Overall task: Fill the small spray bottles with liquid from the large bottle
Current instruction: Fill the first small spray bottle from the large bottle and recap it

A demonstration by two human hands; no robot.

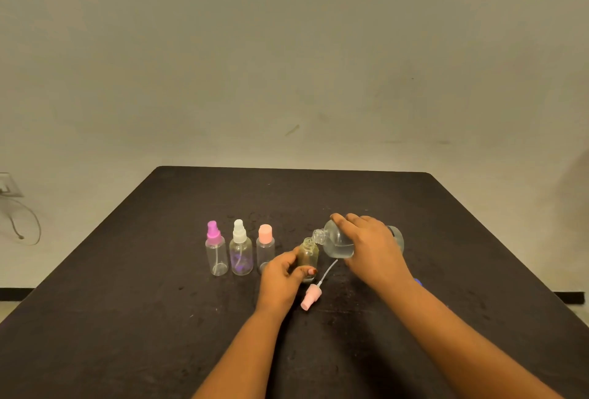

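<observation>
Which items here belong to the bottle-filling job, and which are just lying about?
Job: large bottle, tilted in the right hand; open small bottle, held by the left hand; pink spray top; purple-topped bottle, white-topped bottle, pink-capped bottle.
Lying about: wall socket with loose wire; blue thing behind the right wrist.

Readable text: you have none in view.
Large clear plastic bottle (pixel 338 244): no label you can read.
Open small clear bottle (pixel 308 255): plain.
Three capped small clear spray bottles (pixel 240 255): plain, no print legible.
</observation>
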